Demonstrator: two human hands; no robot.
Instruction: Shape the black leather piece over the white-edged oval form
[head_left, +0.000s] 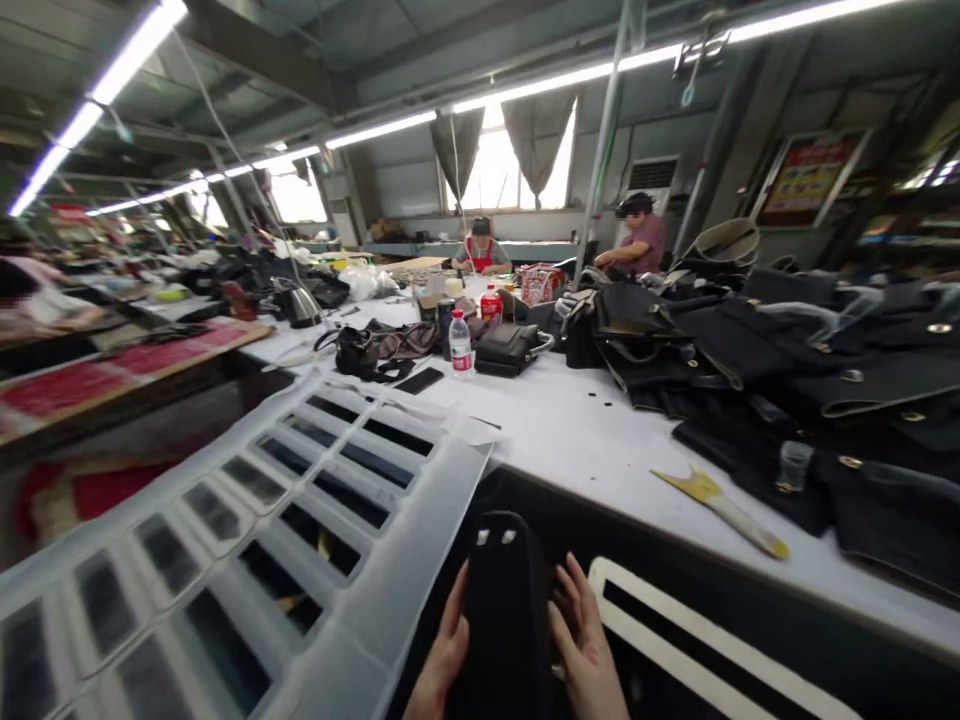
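A long black case-like piece [506, 620] stands out at the bottom centre, with two small pale squares near its far end. My left hand [444, 655] lies along its left side, fingers against the edge. On the right side is my right hand [583, 640], its fingers somewhat apart and bent towards the piece. The piece is held between the two hands. Below them the surroundings are dark, and the near end of the piece is cut off by the frame.
A white table [555, 430] holds a water bottle [460, 345], a phone [420, 380], a yellow-handled tool [720, 508] and piled black bags [817, 350]. A slotted translucent tray [352, 560] is left; a white slotted frame [697, 630] is right. Two people sit beyond.
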